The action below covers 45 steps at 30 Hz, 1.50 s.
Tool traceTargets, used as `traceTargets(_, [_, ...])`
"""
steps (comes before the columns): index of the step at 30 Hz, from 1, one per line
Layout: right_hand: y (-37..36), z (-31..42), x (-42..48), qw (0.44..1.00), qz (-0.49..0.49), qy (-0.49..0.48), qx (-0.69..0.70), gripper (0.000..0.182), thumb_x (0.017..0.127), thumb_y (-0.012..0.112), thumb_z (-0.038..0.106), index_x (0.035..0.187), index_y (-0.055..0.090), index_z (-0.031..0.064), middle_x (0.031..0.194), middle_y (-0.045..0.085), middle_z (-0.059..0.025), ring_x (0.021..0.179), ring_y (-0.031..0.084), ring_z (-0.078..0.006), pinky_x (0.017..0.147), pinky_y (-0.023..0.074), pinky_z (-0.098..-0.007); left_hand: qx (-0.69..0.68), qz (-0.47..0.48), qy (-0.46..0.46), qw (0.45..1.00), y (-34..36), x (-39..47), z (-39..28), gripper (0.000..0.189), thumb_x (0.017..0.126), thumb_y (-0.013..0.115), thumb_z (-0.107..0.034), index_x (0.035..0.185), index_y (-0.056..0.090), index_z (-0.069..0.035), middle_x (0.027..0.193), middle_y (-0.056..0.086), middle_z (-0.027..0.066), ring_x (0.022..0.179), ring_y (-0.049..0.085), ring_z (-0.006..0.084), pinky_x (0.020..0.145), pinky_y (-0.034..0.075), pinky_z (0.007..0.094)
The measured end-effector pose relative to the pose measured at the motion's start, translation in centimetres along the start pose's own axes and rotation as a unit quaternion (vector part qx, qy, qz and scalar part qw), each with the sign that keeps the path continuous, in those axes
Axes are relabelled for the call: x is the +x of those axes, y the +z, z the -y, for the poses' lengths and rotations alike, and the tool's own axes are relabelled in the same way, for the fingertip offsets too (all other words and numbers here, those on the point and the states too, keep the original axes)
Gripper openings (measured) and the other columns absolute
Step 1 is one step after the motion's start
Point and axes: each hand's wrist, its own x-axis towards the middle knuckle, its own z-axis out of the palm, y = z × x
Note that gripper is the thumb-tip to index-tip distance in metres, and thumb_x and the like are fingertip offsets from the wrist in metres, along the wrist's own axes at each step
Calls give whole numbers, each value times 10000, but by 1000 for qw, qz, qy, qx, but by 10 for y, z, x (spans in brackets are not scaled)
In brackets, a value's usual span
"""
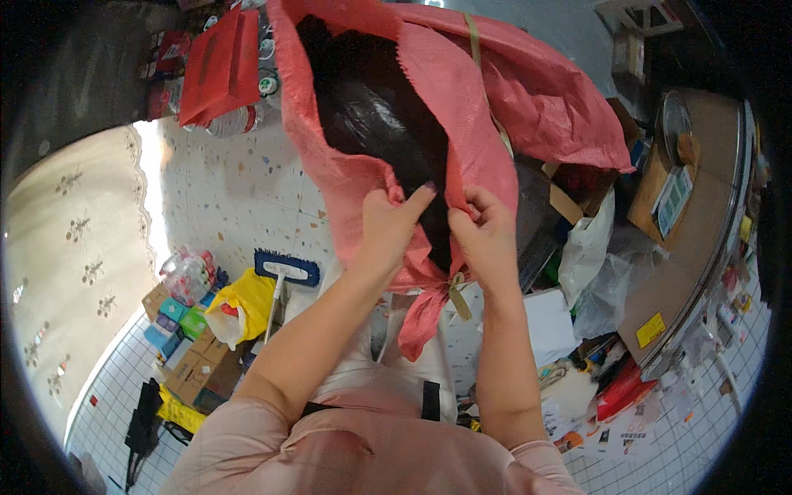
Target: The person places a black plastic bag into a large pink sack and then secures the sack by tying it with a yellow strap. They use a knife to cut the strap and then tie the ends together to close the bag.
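A large red woven sack (489,124) gapes in front of me, with dark, glossy plastic (377,117) showing inside. My left hand (393,223) grips the left edge of the opening, its thumb reaching over the dark plastic. On the opposite edge, my right hand (482,229) pinches the sack's fabric. Below both hands, a corner of the sack is gathered into a knotted tail (424,325) with a tan tie (458,297) around it. Another red sack part, or a second sack (544,105), lies behind to the right; which it is I cannot tell.
At left are a blue mop head (286,269), a yellow plastic bag (247,303), cardboard boxes (198,371) and a red paper bag (219,68). On the right are a brown counter (699,204), a wooden board (646,192), an open cardboard box (566,201) and plastic bags (603,291).
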Motion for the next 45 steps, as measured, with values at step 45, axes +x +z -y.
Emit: traceTargets(45, [13, 0, -13, 998, -11, 19, 61, 77, 830, 686, 31, 890, 639, 42, 766, 556, 64, 684, 487, -4, 596, 397, -172, -189, 148, -118, 964, -21, -23, -23, 153, 881, 653, -169, 878, 617, -20, 822, 608, 8, 674, 542, 84, 594, 429, 252])
